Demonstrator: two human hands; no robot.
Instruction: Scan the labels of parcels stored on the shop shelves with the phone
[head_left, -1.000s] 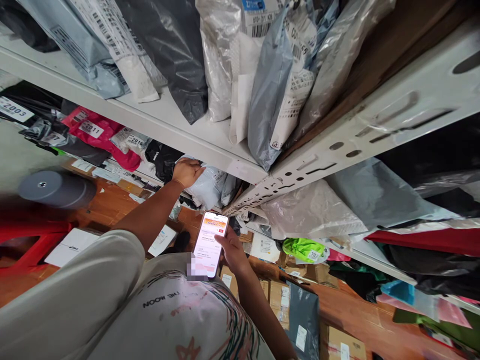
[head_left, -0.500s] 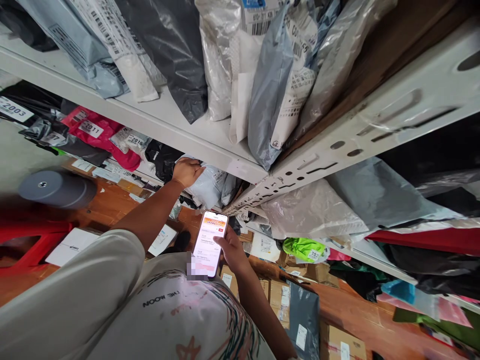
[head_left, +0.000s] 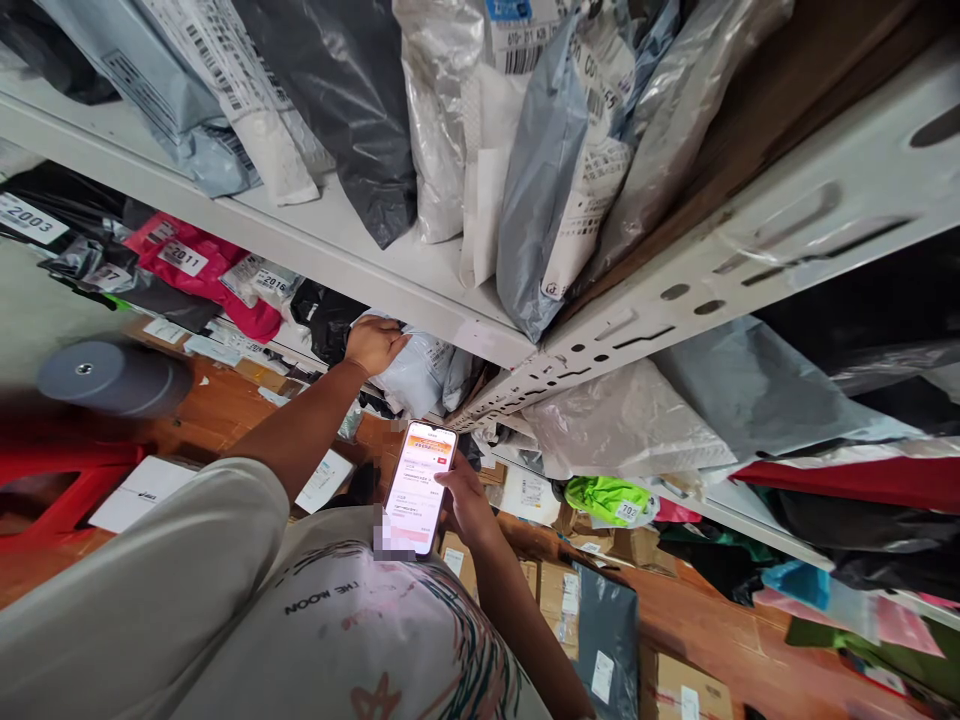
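My left hand (head_left: 375,343) reaches onto the shelf below and lies with bent fingers over the near side of a white plastic mailing bag (head_left: 417,380). Part of its grip is hidden against the bag. Black plastic parcels (head_left: 324,315) lie just left of this hand. In front of my shirt, my right hand (head_left: 463,495) holds a smartphone (head_left: 417,500) upright, its thumb at the right edge of the lit screen. Text rows and an orange banner show on the screen; the writing is too small to read.
Overhead, a white shelf (head_left: 315,215) bears upright grey and white mailing bags. A perforated metal post (head_left: 697,290) slants across on the right. Cartons (head_left: 679,690) and a grey parcel (head_left: 606,630) lie on the floor. At left are a red stool (head_left: 64,495) and a grey cylinder (head_left: 112,378).
My right thumb has shifted slightly right, toward the phone's edge. The rows on the screen look slightly different. My left hand stays where it was on the white bag.
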